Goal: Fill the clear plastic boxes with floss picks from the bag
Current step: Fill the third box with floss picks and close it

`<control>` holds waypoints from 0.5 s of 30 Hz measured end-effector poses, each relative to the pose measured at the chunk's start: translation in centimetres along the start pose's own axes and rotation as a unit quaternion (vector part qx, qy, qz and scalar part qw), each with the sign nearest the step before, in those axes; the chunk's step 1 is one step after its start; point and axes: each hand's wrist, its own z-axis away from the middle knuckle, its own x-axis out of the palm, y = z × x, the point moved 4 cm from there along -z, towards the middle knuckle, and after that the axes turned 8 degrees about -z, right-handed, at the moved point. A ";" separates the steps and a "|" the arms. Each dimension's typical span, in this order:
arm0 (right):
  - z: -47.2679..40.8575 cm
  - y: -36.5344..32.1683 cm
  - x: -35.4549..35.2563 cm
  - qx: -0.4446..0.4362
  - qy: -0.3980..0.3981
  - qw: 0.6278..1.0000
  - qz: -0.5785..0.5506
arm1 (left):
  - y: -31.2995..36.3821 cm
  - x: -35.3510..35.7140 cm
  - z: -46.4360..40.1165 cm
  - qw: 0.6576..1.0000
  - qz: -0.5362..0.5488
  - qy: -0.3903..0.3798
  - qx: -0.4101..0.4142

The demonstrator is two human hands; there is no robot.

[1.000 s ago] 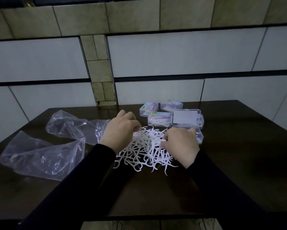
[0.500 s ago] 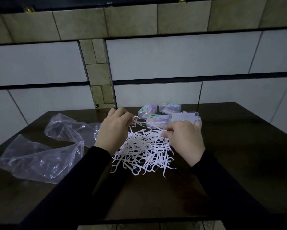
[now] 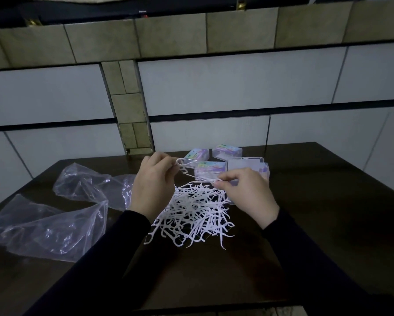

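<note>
A loose pile of white floss picks lies on the dark table in front of me. My left hand pinches a few picks lifted above the pile's far left edge. My right hand pinches another pick by its end at the pile's far right. Just beyond the hands stand several clear plastic boxes with coloured labels; one, an open box, shows its plain lid. An empty clear plastic bag lies crumpled to the left.
A tiled wall rises right behind the table's far edge. The table's near edge runs below my dark sleeves. Bare dark tabletop stretches to the right of the boxes.
Both hands have risen off the pile and drawn picks up with them. The head view has tilted so the table sits lower in the frame.
</note>
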 end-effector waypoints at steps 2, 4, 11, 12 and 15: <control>-0.1 0.2 -0.1 0.005 0.001 1.000 -0.014 | 0.2 0.1 0.0 1.000 0.004 -0.002 -0.007; -0.3 0.5 -0.7 0.013 0.006 1.000 -0.018 | 0.3 0.3 0.0 1.000 0.015 0.000 -0.019; -0.7 2.9 -3.5 0.047 0.036 0.994 0.088 | 2.0 1.5 0.0 0.994 0.079 -0.024 -0.075; -0.7 3.3 -3.7 0.052 0.041 0.992 0.107 | 2.4 1.7 -0.1 0.993 0.088 -0.028 -0.079; -0.9 4.3 -4.4 0.058 0.045 0.984 0.164 | 3.8 2.6 -0.5 0.990 0.105 -0.037 -0.082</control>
